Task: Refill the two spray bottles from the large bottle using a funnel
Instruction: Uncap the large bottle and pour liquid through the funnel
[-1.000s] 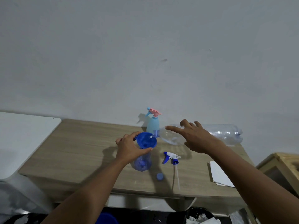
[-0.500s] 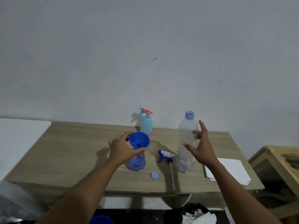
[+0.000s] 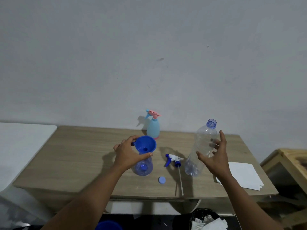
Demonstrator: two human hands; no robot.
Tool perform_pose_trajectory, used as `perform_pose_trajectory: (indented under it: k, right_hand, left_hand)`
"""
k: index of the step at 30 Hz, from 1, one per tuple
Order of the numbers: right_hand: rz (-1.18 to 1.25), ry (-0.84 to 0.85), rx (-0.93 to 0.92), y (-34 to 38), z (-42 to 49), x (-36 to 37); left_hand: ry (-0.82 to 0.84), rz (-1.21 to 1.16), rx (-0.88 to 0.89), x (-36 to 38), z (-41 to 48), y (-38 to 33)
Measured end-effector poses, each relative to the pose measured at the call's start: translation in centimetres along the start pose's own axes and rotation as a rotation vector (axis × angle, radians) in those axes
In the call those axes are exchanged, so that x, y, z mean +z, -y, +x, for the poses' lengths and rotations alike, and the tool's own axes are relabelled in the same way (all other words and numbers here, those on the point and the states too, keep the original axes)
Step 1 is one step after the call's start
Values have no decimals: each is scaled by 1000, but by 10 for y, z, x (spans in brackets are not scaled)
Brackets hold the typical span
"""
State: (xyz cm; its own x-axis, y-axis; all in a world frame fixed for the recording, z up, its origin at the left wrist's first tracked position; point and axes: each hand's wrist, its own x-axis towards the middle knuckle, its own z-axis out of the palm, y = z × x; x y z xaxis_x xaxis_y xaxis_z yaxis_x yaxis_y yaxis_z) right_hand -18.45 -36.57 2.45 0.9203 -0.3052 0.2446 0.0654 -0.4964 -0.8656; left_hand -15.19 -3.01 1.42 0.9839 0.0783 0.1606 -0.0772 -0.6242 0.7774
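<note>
A blue funnel (image 3: 146,144) sits in the neck of a clear spray bottle (image 3: 142,168) standing on the wooden table (image 3: 83,155). My left hand (image 3: 127,155) grips the funnel and the bottle neck under it. The large clear bottle (image 3: 201,146) stands uncapped to the right, nearly empty and leaning slightly. My right hand (image 3: 214,156) is spread open around its far side, fingers apart. A blue-and-white spray head (image 3: 173,159) with its long tube lies between the two bottles. A light blue spray bottle (image 3: 153,127) with a pink trigger stands at the back.
A small blue cap (image 3: 162,180) lies near the table's front edge. White paper sheets (image 3: 244,175) rest at the right end. A white surface (image 3: 21,143) adjoins on the left, wooden furniture (image 3: 289,163) on the right, and a bin (image 3: 204,219) with paper stands below.
The large bottle went from lying level at the funnel in my right hand to standing upright on the table. My right hand opened beside it. My left hand stayed on the funnel.
</note>
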Motion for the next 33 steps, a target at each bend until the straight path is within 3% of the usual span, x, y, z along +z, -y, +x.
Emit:
perform_pose_trajectory:
  k: [6,10,13,18,25,30,33]
  right_hand:
    - [-46,-233,-145,9,-9,5]
    - [-80,-351,-413,32,-15,18]
    - [-96,-177,-503,48,-14,35]
    - [-58,261,-286,62,-3,73]
    - [-78,654,-116,77,12,121]
    - [-145,741,-186,80,16,136]
    - [-6,677,-141,79,11,138]
  left_hand:
    - [7,-25,24,-1,1,6]
    - [14,-62,20,-1,2,11]
    - [2,-68,-5,1,-1,20]
    - [1,-24,-58,12,-11,36]
    - [75,-3,-99,28,-16,48]
    - [75,-14,-102,31,-13,55]
    - [106,-31,-109,34,-10,61]
